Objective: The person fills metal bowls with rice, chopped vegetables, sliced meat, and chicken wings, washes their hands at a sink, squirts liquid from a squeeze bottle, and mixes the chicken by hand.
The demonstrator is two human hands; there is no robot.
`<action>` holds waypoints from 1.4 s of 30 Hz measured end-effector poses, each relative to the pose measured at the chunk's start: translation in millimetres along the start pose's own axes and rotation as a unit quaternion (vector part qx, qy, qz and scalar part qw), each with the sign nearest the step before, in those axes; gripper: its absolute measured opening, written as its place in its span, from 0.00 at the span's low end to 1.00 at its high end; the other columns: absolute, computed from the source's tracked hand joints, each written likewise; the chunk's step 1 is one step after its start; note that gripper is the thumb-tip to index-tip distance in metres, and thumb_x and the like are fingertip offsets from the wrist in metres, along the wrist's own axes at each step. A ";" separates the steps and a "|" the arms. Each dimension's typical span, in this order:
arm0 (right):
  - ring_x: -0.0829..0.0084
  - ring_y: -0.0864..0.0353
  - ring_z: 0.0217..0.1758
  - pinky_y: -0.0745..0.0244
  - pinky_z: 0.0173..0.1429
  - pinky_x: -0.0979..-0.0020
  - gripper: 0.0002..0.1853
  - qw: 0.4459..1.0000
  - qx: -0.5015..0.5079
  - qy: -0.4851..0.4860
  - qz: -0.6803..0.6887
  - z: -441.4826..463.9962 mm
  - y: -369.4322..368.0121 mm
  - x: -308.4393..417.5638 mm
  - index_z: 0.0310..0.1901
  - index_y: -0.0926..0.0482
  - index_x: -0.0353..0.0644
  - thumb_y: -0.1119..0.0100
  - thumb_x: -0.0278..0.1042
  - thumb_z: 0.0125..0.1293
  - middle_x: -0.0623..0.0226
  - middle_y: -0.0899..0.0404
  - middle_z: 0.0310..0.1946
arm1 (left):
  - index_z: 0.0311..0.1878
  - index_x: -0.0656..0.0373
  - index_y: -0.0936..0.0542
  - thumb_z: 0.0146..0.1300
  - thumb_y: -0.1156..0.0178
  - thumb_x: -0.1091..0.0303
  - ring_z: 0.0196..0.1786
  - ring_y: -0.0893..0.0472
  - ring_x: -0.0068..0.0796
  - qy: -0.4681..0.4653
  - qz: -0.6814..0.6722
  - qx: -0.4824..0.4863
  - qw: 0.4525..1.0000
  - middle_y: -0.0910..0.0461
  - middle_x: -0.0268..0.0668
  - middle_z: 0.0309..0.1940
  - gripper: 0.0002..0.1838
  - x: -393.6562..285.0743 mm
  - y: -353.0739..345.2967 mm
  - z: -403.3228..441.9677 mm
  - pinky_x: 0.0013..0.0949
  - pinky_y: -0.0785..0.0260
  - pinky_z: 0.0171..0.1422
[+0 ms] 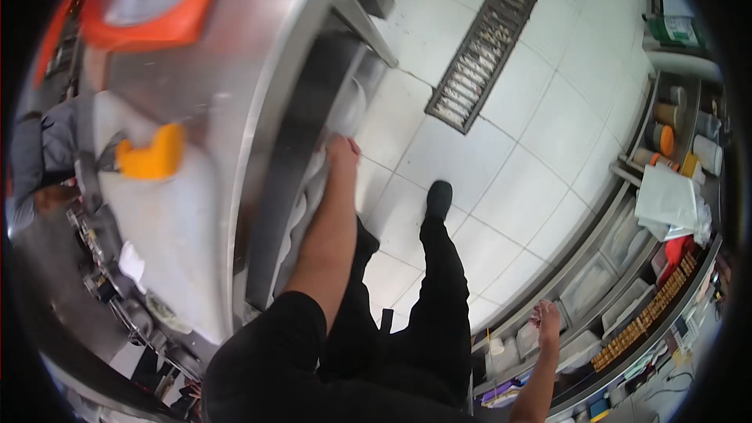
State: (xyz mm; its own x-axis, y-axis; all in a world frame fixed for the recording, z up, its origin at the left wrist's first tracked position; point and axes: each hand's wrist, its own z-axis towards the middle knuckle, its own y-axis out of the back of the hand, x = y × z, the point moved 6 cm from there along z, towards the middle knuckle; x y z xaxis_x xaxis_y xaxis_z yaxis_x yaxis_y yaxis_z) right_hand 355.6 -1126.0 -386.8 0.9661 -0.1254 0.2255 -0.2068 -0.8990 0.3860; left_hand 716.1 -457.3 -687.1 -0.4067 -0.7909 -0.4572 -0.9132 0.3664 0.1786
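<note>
My left hand (pixel 343 151) is stretched forward beside the stainless steel table (pixel 235 121), next to the pale, rounded things (pixel 350 106) on its lower shelf. Its fingers are curled in, and nothing shows in them. To the right, my right hand (pixel 546 319) hangs near the counter with clear-lidded containers (pixel 591 286). Its fingers are loosely bent and a little apart, holding nothing that I can see. On the tabletop, a knife with a yellow handle (pixel 153 154) lies on a white cutting board (pixel 168 223).
An orange scale (pixel 145 27) stands on the table. A metal drain grate (pixel 487 51) crosses the white tiled floor (pixel 513 196). Jars (pixel 667 139) and a white plastic packet (pixel 666 200) sit at the right. Another person's sleeve (pixel 59 137) shows at far left.
</note>
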 end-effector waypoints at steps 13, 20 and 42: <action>0.73 0.26 0.23 0.28 0.21 0.69 0.08 0.981 0.108 0.062 0.147 -16.0 79.4 28.7 0.47 0.28 0.46 0.46 0.39 0.74 0.65 0.25 0.33 | 0.29 0.61 0.23 0.68 0.43 0.61 0.13 0.34 0.24 0.104 0.455 0.365 0.806 0.28 0.34 0.15 0.14 -15.6 170.9 -480.6 0.30 0.46 0.16; 0.74 0.29 0.21 0.32 0.20 0.69 0.06 0.993 0.061 0.078 0.069 -48.5 88.2 114.3 0.43 0.31 0.47 0.47 0.38 0.73 0.67 0.29 0.29 | 0.34 0.56 0.22 0.68 0.41 0.57 0.16 0.38 0.17 -0.063 0.259 0.366 0.892 0.31 0.27 0.20 0.13 -268.2 189.2 -561.0 0.24 0.49 0.16; 0.72 0.28 0.24 0.32 0.23 0.67 0.08 0.994 -0.071 0.079 -0.033 -202.2 53.8 167.2 0.47 0.28 0.49 0.47 0.41 0.73 0.64 0.27 0.33 | 0.52 0.63 0.27 0.78 0.55 0.52 0.25 0.23 0.34 -0.194 -0.221 0.361 0.885 0.22 0.42 0.30 0.21 -706.7 -36.1 -206.1 0.30 0.26 0.23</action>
State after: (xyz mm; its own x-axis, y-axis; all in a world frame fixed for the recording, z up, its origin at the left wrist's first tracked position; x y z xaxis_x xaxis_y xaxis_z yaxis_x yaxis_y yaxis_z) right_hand 474.8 -1110.5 -147.5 0.9447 0.0092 0.3279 -0.1739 -0.8334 0.5245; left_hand 1031.1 -12.7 -190.9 0.1536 -0.7593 -0.6324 -0.6690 0.3911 -0.6320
